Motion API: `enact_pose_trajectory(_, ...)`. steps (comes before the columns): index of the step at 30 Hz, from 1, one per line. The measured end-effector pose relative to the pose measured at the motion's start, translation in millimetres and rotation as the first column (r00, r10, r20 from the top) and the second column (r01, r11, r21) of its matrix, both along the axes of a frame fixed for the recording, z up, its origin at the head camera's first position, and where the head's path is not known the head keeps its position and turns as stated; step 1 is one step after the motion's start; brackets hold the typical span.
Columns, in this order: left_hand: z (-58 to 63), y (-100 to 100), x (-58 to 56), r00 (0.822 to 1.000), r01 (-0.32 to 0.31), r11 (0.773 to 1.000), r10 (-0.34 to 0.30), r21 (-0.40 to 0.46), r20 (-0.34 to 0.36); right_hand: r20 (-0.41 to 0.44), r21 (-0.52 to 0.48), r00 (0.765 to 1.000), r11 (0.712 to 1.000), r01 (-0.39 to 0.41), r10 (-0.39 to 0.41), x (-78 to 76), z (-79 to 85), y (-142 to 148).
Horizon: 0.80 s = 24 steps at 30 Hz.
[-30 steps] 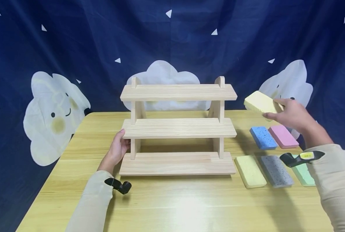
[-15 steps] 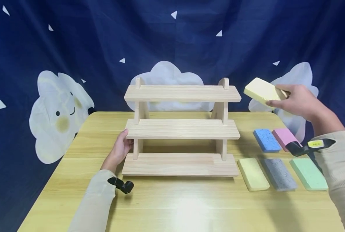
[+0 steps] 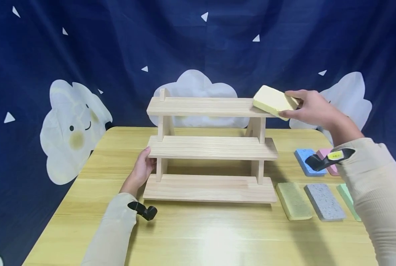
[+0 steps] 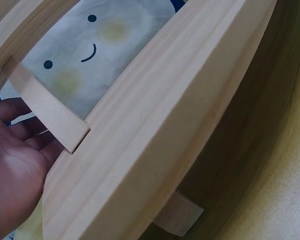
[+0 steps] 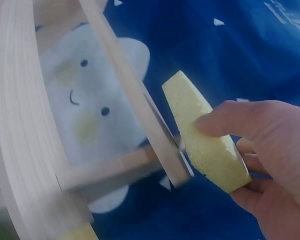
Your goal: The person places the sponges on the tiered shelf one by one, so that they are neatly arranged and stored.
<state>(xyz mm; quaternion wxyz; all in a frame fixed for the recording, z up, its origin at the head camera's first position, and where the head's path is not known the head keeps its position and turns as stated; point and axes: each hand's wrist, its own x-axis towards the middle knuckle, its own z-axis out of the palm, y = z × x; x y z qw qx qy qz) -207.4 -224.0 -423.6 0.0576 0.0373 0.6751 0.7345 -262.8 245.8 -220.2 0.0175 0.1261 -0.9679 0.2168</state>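
A three-tier wooden shelf rack [image 3: 211,147] stands on the table. My left hand [image 3: 141,170] holds its left side, thumb at the end of the middle tier; in the left wrist view the fingers [image 4: 27,127] reach behind the upright. My right hand [image 3: 312,109] pinches a pale yellow sponge [image 3: 273,100] between thumb and fingers. That sponge is tilted and overlaps the right end of the top tier in the head view. The right wrist view shows the sponge [image 5: 202,135] beside the top board's end; contact cannot be told.
On the table right of the rack lie another yellow sponge [image 3: 293,201], a grey sponge [image 3: 324,202], a green sponge [image 3: 348,199], a blue sponge [image 3: 305,157] and a pink sponge [image 3: 332,170]. My right forearm partly covers some of them. A dark blue curtain [image 3: 118,40] hangs behind the wooden table [image 3: 184,236].
My right hand has carried the yellow sponge leftward, from right of the rack to the top tier's right end. The left hand keeps its hold. The head view has shifted slightly.
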Motion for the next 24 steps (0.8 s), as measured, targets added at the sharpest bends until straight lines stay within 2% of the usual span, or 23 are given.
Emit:
enact_pose_trajectory(7,-1.3,0.3,-1.3,1.0,-0.007,1.0,0.008,0.02,-0.005,0.022,-0.005,0.994,0.994,-0.107,0.107,-9.7,-0.7,-31.5)
enact_pose_trajectory(15,-0.4,-0.9,-1.9,1.0,0.008,1.0,-0.008,0.009,-0.008,0.081,-0.072,0.978,0.979,-0.189,0.195,-31.4,-4.4,-64.1)
enact_pose_trajectory(20,-1.6,-0.4,-0.5,1.0,0.0,1.0,0.0,-0.001,-0.019,0.046,-0.083,0.969,0.968,-0.237,0.241,-44.3,-8.9,-86.8)
enact_pose_trajectory(24,-1.5,0.3,-0.3,1.0,-0.015,1.0,0.015,0.008,-0.023,0.009,-0.112,0.954,0.948,-0.297,0.299,-50.5,-10.7,-106.5)
